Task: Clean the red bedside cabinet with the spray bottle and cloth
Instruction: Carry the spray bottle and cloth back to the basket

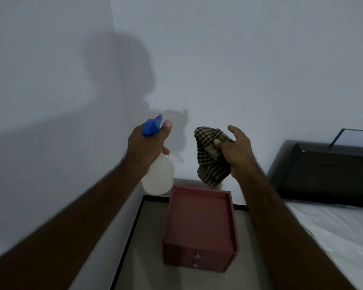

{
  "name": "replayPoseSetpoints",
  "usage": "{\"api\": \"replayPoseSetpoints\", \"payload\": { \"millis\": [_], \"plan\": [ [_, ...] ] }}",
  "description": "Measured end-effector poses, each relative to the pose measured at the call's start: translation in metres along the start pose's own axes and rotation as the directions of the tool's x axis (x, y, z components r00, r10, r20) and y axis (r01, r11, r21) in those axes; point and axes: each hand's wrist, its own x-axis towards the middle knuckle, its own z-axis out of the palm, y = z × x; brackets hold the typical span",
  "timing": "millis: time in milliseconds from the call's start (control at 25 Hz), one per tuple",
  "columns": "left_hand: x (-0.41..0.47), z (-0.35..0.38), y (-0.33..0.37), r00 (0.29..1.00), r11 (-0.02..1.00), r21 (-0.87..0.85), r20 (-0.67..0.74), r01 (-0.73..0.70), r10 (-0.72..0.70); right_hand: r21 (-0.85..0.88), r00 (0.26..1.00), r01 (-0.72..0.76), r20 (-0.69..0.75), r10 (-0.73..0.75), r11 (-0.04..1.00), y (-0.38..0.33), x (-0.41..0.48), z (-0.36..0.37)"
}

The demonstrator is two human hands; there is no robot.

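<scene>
The red bedside cabinet (pixel 199 225) stands on the floor below both hands, its rimmed top bare and two small drawer knobs on its front. My left hand (pixel 145 147) grips the neck of a translucent white spray bottle (pixel 158 176) with a blue head, held up above the cabinet's back left corner. My right hand (pixel 235 150) holds a bunched brown checked cloth (pixel 209 155) in the air above the cabinet's back edge, with the index finger sticking out straight.
A bed with a white mattress (pixel 331 233) and a dark headboard (pixel 322 170) stands close on the right. White walls meet in a corner behind the cabinet, with a wall socket (pixel 177 158) low down. The floor (pixel 143 248) is pale with a black border strip.
</scene>
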Motion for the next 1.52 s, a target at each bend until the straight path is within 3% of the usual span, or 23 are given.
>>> {"api": "replayPoseSetpoints", "payload": {
  "millis": [240, 400, 720, 1080, 1320, 1520],
  "plan": [
    [-0.014, -0.012, 0.06, 0.999, 0.995, -0.084, 0.005, -0.054, 0.055, 0.153, 0.979, -0.088, 0.194, 0.058, 0.984, -0.066, -0.047, -0.016],
    [-0.03, -0.005, 0.08, 0.999, 0.994, -0.098, 0.03, -0.041, 0.044, 0.179, 0.979, -0.087, 0.196, 0.051, 0.98, -0.082, -0.07, -0.032],
    [-0.078, 0.027, 0.103, 0.976, 0.979, -0.167, 0.166, -0.113, 0.141, 0.124, 0.998, 0.008, -0.058, -0.001, 0.992, -0.086, -0.127, -0.09],
    [-0.174, 0.082, 0.124, 0.891, 0.958, -0.252, 0.393, -0.134, 0.228, 0.092, 0.941, 0.036, -0.338, -0.003, 0.995, -0.066, -0.219, -0.178],
    [-0.247, 0.136, 0.131, 0.809, 0.945, -0.297, 0.515, -0.14, 0.282, 0.033, 0.87, 0.02, -0.493, -0.002, 0.999, -0.035, -0.274, -0.258],
    [-0.328, 0.201, 0.121, 0.729, 0.963, -0.249, 0.641, -0.1, 0.241, 0.016, 0.744, -0.066, -0.665, 0.06, 0.998, 0.027, -0.328, -0.347]
  ]
}}
